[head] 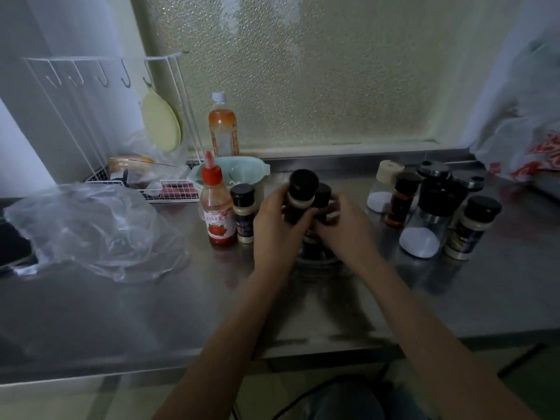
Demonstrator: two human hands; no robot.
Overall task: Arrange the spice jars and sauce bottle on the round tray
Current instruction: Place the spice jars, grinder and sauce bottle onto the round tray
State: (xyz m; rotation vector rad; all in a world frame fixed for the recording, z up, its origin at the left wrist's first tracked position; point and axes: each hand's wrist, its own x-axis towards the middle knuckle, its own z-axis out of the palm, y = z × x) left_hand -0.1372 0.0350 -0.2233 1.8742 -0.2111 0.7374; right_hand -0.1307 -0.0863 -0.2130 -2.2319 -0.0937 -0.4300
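My left hand [277, 225] grips a black-capped spice jar [301, 192], lifted and tilted above the round tray [318, 263]. My right hand [344, 228] is closed around a second black-capped jar [322, 197] just behind it; the tray is mostly hidden under both hands. A red-capped sauce bottle [216, 207] and another black-capped spice jar [243, 212] stand together to the left of my hands. Several more jars stand on the right, among them a red-spice jar [401, 201], a tall jar of white powder [424, 228] and a black-capped jar [471, 227].
A crumpled clear plastic bag [91, 231] lies on the steel counter [151, 313] at the left. Behind stand a teal bowl [242, 168], a drink bottle [222, 128] and a white wire rack [169, 189]. A printed plastic bag [521, 147] sits far right.
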